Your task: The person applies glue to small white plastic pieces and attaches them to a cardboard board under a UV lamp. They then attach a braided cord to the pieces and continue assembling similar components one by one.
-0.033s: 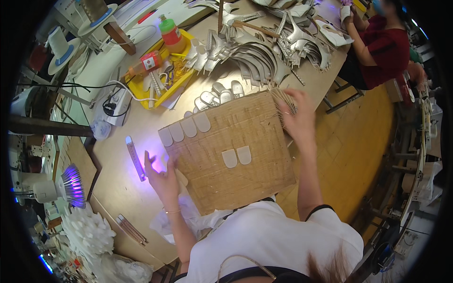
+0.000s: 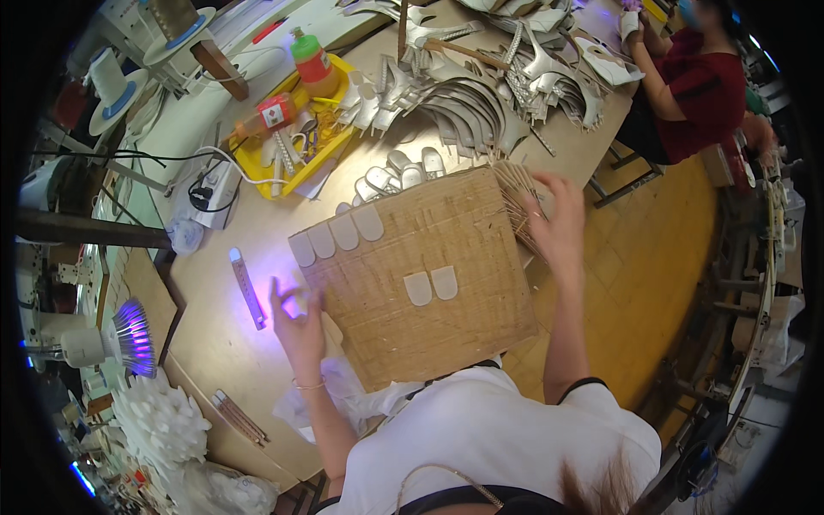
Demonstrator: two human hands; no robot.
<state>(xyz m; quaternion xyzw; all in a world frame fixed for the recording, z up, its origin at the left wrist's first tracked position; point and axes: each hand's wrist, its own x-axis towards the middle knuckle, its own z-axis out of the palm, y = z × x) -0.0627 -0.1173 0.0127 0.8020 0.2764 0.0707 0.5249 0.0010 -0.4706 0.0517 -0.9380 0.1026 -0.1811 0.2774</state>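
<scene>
A brown cardboard sheet (image 2: 463, 343) lies in front of me, tilted over the table's near edge. Two small pale rounded pieces (image 2: 431, 285) sit near its middle, and several similar pieces (image 2: 343, 232) line its far left edge. Beside the sheet's left edge is my left hand (image 2: 299, 336), its thumb and forefinger curved apart with nothing visible between them. At the far right corner, a bundle of thin tan strips (image 2: 512, 199) fans out. My right hand (image 2: 560, 227) has its curled fingers on the bundle's right side; its fingertips are partly hidden.
Silvery cut shoe parts (image 2: 481, 112) are heaped at the back. A yellow tray (image 2: 300, 176) holds bottles and small tools. A lamp with purple light (image 2: 133, 339) stands left, near a ruler-like strip (image 2: 247, 287). A person in dark red (image 2: 704, 94) works at the far right.
My right hand has shifted right and slightly nearer me, off the top of the strip bundle, whose strips are more spread. My left thumb and forefinger have curled closer together.
</scene>
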